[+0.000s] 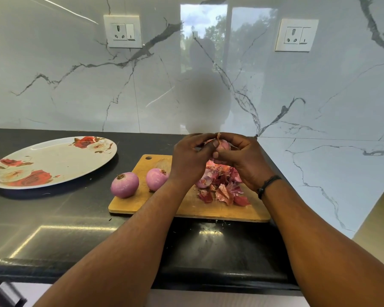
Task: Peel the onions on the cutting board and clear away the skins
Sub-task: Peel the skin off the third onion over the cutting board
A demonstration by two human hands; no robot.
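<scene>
Cradling small pinkish-purple onion (222, 145) in curled right hand (244, 161); pinching its upstanding papery skin flap (218, 136) with left hand (190, 159) fingertips (above wooden cutting board (186, 207)).

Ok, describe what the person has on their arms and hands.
Both forearms are bare, with no sleeves showing. The left hand wears nothing: no glove, ring or watch that I can see. The right hand is bare too, but a thin dark band circles the right wrist, with a small knot or bead on its lower side.
</scene>
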